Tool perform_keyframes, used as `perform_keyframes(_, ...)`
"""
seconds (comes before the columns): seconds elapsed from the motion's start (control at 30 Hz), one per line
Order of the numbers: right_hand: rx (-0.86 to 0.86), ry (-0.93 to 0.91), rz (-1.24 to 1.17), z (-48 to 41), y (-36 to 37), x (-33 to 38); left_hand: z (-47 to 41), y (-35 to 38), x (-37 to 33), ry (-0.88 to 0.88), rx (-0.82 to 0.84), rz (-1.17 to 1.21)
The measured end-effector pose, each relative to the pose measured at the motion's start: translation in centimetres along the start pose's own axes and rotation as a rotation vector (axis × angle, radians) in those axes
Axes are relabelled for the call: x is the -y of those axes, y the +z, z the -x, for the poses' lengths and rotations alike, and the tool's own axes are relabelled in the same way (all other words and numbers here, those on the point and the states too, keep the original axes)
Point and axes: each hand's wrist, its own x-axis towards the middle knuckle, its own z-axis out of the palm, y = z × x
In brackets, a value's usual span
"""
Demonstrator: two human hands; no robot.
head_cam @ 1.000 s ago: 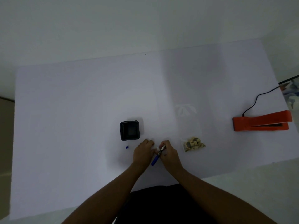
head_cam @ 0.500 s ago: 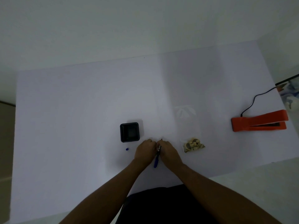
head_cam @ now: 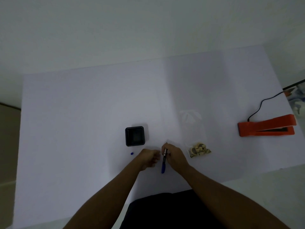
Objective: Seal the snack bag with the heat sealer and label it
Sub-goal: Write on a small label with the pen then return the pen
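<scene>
The right hand (head_cam: pixel 175 156) is closed around a marker (head_cam: pixel 164 160), pinching it near the writing end. The marker's tip points away from the person and its blue back end lies toward the near edge of the worktop (head_cam: pixel 79 113). The tip is at or just above the surface; the dim light does not show which.

Just beside it, the left hand (head_cam: pixel 149 157) rests with its fingers curled inward, the knuckles almost touching the marker. Whether those fingers press or hold anything cannot be told from this view, perhaps a pale slip that blends with the white surface.

A small blue cap (head_cam: pixel 131 153) lies on the worktop left of the left hand, apart from it. Behind the cap and the left hand stands a black square container (head_cam: pixel 135 136), open at the top.

The snack bag (head_cam: pixel 198 149) lies flat to the right of the right hand, near it but not touching. It is clear plastic with tan pieces bunched at its near end, and its far end reaches away across the worktop.

Well apart from the bag, near the right edge, sits the orange heat sealer (head_cam: pixel 264 128) with its arm raised. A black cord (head_cam: pixel 261 104) runs from its back end off the right edge of the worktop.
</scene>
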Motion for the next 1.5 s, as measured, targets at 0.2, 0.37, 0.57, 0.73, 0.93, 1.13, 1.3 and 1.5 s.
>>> perform_keyframes(0.2, 0.023, 0.003, -0.110, 0.4, -0.4, 0.7, 0.0, 0.0, -0.7, -0.046, -0.058, 0.062)
perform_keyframes(0.37, -0.127, 0.108, -0.224, -0.3, -0.8, 1.3, -0.3, 0.6, -1.2, 0.061, -0.160, 0.018)
perform_keyframes(0.57, -0.199, 0.190, -0.180, -1.0, 0.3, 2.4, -1.0, 1.6, -0.1, 0.262, -0.279, -0.220)
perform_keyframes(0.73, -0.174, 0.164, -0.137, -1.0, 1.6, 2.7, -1.2, 1.6, 0.9, 0.265, -0.382, -0.232)
perform_keyframes(0.93, -0.096, 0.224, -0.152, -0.6, 2.6, 1.8, -1.6, 1.4, 2.0, 0.272, -0.414, -0.312)
perform_keyframes(1.13, -0.045, 0.233, -0.108, -0.5, 3.1, 0.9, -1.2, 1.3, 1.6, 0.318, -0.471, -0.550)
perform_keyframes(1.3, -0.045, 0.256, -0.107, -0.8, 3.3, 0.7, -1.6, 0.7, 1.1, 0.309, -0.444, -0.630)
perform_keyframes(1.5, -0.035, 0.215, -0.060, -1.2, 3.5, 0.3, -1.7, 0.8, 0.8, 0.287, -0.439, -0.679)
